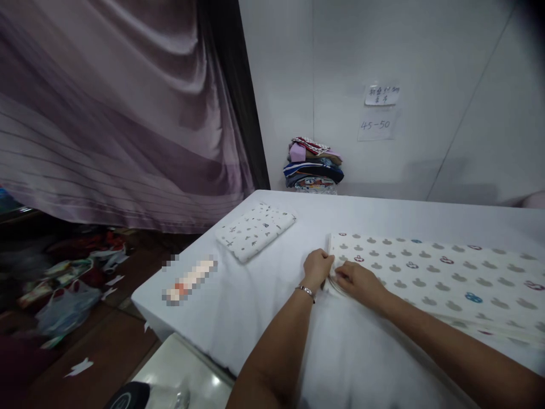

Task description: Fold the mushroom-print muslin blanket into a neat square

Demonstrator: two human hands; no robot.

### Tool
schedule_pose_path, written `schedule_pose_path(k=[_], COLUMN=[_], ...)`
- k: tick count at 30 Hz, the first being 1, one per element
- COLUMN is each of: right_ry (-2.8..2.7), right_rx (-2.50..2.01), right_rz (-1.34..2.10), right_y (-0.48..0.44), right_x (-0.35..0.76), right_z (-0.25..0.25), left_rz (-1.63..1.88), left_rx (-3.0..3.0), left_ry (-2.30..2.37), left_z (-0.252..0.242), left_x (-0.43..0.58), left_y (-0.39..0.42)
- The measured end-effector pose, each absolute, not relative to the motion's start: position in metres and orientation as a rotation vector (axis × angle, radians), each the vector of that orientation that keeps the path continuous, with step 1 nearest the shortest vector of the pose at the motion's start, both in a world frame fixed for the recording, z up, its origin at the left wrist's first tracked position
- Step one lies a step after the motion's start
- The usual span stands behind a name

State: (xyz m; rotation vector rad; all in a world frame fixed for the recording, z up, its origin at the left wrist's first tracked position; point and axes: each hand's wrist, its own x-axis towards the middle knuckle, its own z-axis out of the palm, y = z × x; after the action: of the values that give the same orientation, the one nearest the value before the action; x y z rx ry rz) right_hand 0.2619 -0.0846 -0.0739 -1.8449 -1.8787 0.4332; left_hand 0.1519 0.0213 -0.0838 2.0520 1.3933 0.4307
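Observation:
A long white cloth [419, 275] printed with grey, red and blue animal-head shapes lies over the right part of the white-covered table. My left hand [317, 267], with a bracelet at the wrist, is closed on this cloth's left edge. Just right of it, my right hand [360, 282] is closed on the near left corner, where the layers bunch up. Farther back on the left rests a folded white cloth [258, 229] with small dark and grey prints, apart from both hands.
A blurred-out patch [189, 282] covers something at the table's left. Folded textiles [314, 163] are stacked behind the table [238, 301], near the wall. A mauve curtain [128, 113] hangs at left. Bags [68, 304] and scraps lie on the floor. A pale surface [176, 369] stands close by.

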Motion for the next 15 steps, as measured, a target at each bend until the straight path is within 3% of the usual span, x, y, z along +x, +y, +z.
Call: schedule_pose_path(k=[15], right_ry=[-1.982], right_rx=[-1.935], right_rz=[0.148], right_y=[-0.092], right_x=[0.239], right_z=[-0.088], left_rz=[0.392], left_rx=[2.073], left_ry=[1.383], left_z=[-0.075], left_x=[0.179], left_y=[0.05])
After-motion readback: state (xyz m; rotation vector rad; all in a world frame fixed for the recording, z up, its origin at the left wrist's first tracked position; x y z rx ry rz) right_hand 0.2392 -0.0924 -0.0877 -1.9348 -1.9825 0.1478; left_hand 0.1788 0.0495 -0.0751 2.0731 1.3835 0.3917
